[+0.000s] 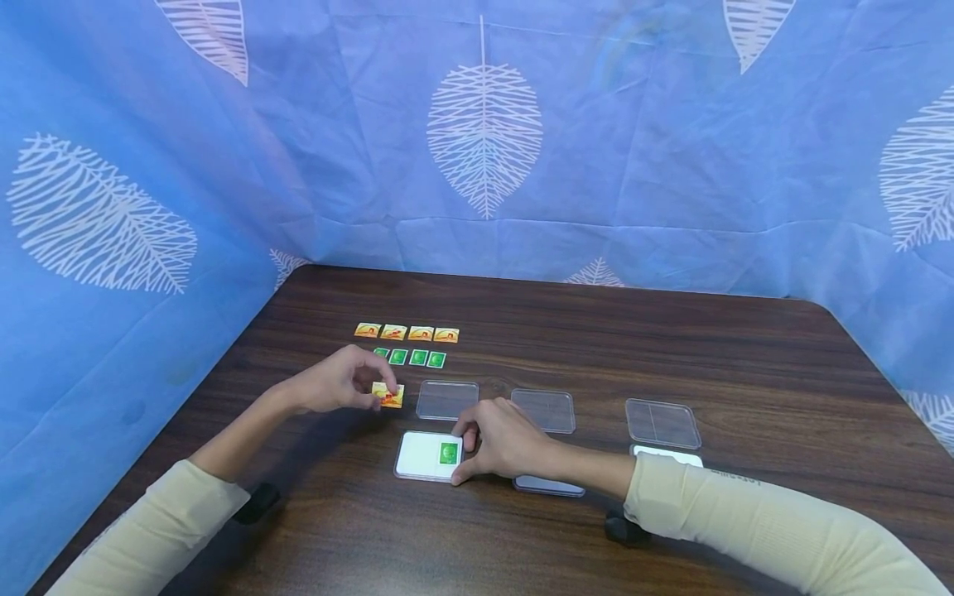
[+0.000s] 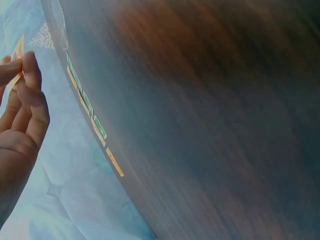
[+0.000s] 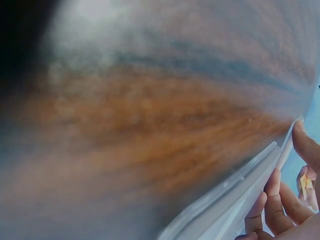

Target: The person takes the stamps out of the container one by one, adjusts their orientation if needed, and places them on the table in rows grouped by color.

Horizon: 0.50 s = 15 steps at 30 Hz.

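Note:
My left hand pinches a small yellow-orange stamp-like picture between thumb and fingertip; the left wrist view has that picture edge-on. To the right, my right hand holds a flat clear plastic case by its right side, thumb at the near corner and fingers farther back. Inside the case lies a white insert with a green stamp-like picture at its right end. A clear lid lies just behind this case. The right wrist view has the thumb and fingers along the case edge.
Behind my left hand lie a row of green pictures and a row of orange pictures. Two more clear lids lie farther right. In front of them are white-filled cases, partly covered by my right arm. Patterned blue cloth hangs behind the table.

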### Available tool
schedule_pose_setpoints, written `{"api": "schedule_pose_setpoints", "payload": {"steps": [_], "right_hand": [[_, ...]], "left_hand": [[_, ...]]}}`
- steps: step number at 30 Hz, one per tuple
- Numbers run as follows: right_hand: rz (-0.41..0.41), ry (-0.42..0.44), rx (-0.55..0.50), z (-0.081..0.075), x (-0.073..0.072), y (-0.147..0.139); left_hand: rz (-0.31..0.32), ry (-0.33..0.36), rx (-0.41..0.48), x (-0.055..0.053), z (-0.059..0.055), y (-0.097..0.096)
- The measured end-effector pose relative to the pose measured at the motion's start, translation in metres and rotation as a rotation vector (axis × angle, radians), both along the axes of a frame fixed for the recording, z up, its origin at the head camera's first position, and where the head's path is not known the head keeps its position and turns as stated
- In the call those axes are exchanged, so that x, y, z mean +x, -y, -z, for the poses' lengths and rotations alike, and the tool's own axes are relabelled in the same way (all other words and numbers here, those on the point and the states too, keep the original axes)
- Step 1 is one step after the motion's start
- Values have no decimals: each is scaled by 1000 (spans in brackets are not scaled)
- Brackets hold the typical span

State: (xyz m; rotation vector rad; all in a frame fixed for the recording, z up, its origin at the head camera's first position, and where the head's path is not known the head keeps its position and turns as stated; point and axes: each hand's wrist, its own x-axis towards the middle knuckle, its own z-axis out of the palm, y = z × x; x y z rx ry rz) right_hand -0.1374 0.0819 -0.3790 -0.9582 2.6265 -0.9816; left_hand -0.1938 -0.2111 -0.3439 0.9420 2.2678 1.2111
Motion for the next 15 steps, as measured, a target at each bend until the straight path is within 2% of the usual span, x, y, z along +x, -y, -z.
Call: {"api": "schedule_pose_setpoints", "payload": {"steps": [11, 15], "right_hand": [[-4, 1, 6, -1, 0, 0], [0, 0, 13, -1, 0, 1]], "left_hand": [[-160, 18, 56, -4, -3, 8], [-218, -14, 64, -5, -1, 12]]}}
